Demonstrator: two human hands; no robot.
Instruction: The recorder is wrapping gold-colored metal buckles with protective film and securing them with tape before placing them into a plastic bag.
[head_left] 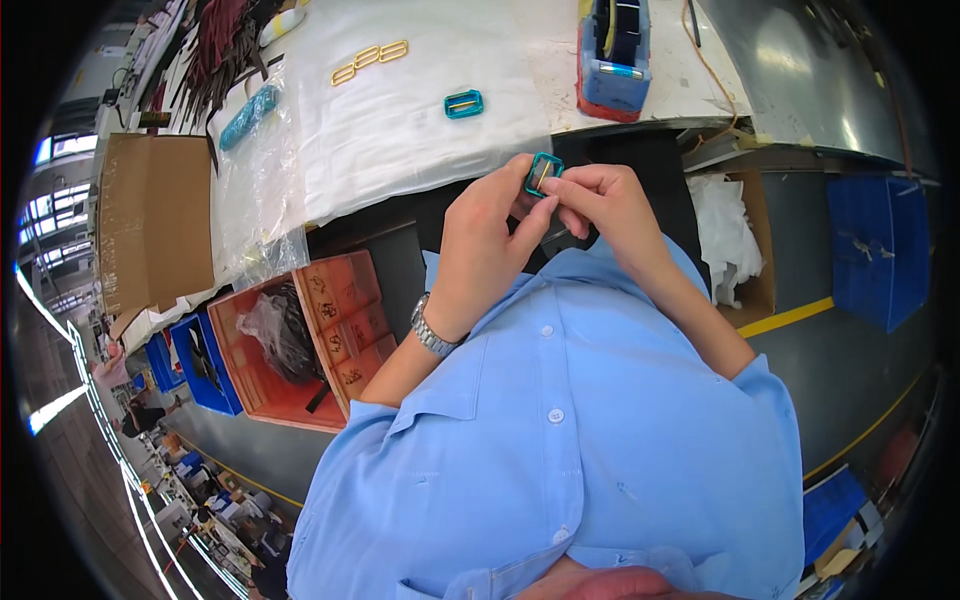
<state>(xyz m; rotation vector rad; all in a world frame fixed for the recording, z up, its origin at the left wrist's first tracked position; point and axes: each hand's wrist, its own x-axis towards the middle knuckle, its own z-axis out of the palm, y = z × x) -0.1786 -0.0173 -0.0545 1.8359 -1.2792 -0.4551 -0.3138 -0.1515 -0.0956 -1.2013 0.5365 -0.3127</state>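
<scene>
Close in front of my chest, just off the table's near edge, both hands meet around a teal buckle [532,186] with a gold bar across its middle. My left hand [487,222] grips its left and lower side, thumb and fingers closed. From the other side, the thumb and fingers of my right hand [612,200] pinch at the gold bar. A second teal buckle [463,104] with a gold bar lies flat on the white sheet [400,160]. Farther left on that sheet sit several gold slider buckles [370,60], grouped together.
A blue and red tape dispenser [613,88] stands at the table's far right. Dark strips [215,45] and a wrapped teal bundle [250,117] lie left. Below are an orange crate [345,320], a cardboard box [155,225] and, at right, a blue bin [878,250].
</scene>
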